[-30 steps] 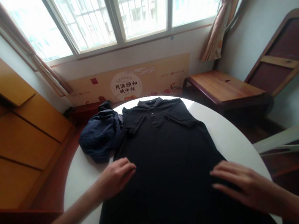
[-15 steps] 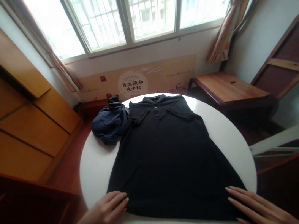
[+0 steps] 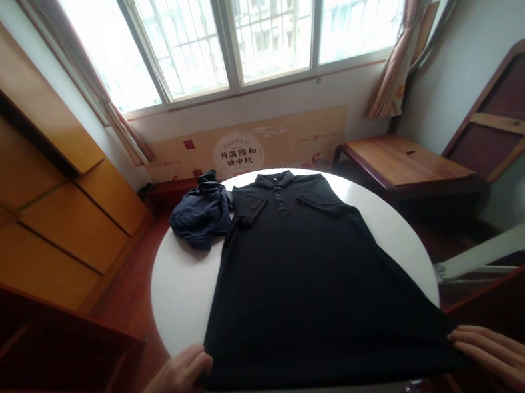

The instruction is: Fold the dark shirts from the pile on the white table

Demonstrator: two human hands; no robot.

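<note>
Looking down a small room from head height, a wide barred window fills the far wall, with a printed wall poster below it. Honey-coloured wooden cabinet doors line the left side, and a low wooden bench stands at the right. In the middle, a round white counter carries a black polo shirt, laid flat and face up, its collar toward the window and its hem at the near side, close to the person. The shirt covers most of the counter. A crumpled navy cloth bundle sits touching the shirt's far left shoulder.

Both hands are at the hem's two near corners, well apart from each other. The left hand curls around the near left corner, its grip seeming to close on the cloth, though whether it is truly pinched cannot be told. The right hand lies at the near right corner with its fingers stretched out and touching the edge; whether that grip holds the cloth cannot be told either. Small buttons run down the placket.
</note>
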